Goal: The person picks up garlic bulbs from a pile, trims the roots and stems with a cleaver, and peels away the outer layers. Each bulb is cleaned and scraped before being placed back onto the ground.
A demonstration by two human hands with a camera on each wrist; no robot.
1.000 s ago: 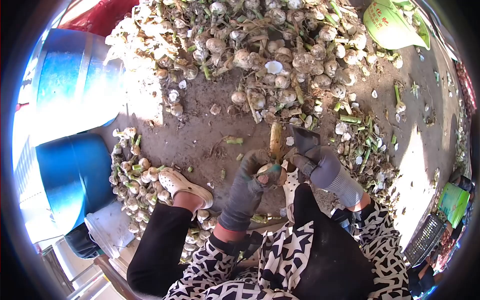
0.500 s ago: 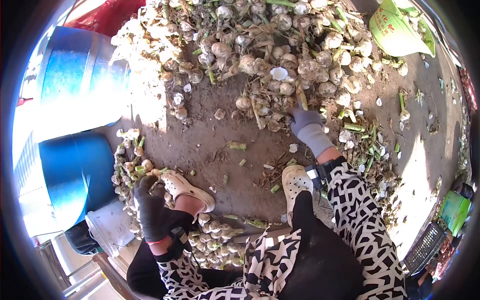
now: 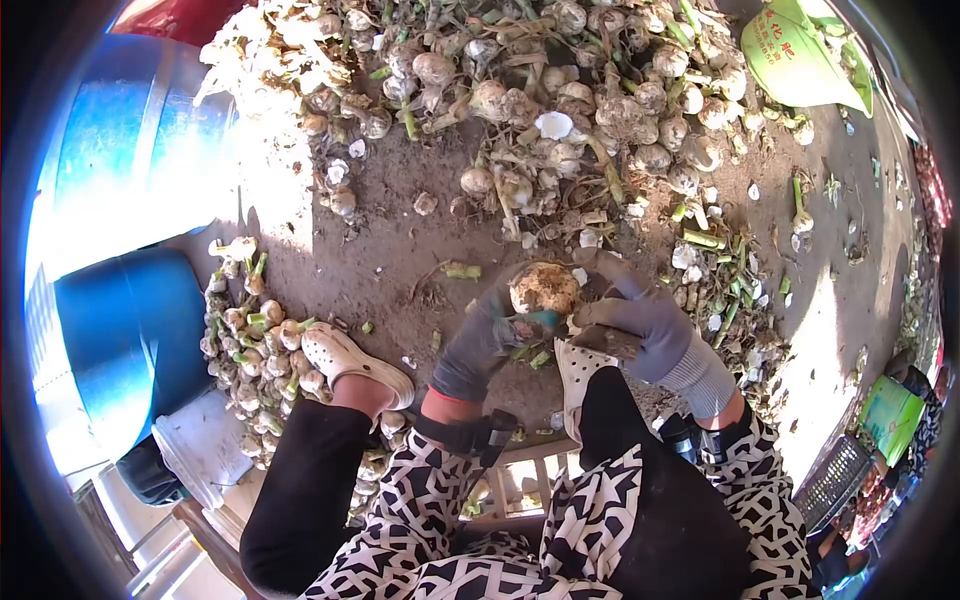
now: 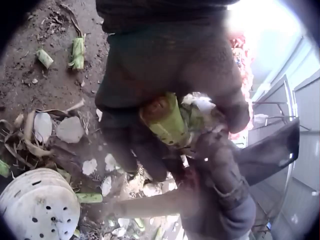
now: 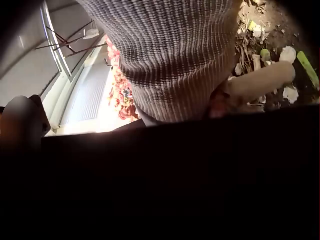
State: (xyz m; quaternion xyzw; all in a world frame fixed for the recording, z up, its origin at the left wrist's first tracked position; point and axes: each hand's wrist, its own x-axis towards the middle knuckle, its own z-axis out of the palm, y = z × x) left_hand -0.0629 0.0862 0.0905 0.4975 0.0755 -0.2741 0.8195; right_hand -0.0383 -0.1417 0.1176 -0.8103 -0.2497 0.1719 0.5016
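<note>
My gloved left hand (image 3: pixel 478 338) grips a large garlic bulb (image 3: pixel 545 288), its brown root side facing up in the head view. A cut green stem (image 4: pixel 167 122) pokes out between the left fingers in the left wrist view. Close on the right, my gloved right hand (image 3: pixel 655 325) holds a knife with a dark, wide blade (image 4: pixel 272 150) and a pale wooden handle (image 5: pixel 262 82). In the head view the blade lies just beside the bulb. Both hands meet above the ground between the shoes. The right wrist view is mostly blocked by a dark shape below the cuff.
A big heap of garlic (image 3: pixel 560 90) spreads ahead. Trimmed bulbs (image 3: pixel 260 350) are piled by the left shoe (image 3: pixel 355 365). Stem scraps (image 3: pixel 725 270) litter the right. Blue barrels (image 3: pixel 130 330) and a white bucket (image 3: pixel 205 445) stand left; a yellow-green bag (image 3: pixel 805 60) lies far right.
Half a second ago the left hand was at the left pile and the right hand at the big heap. Now both have come back together, with a new garlic bulb in the left hand.
</note>
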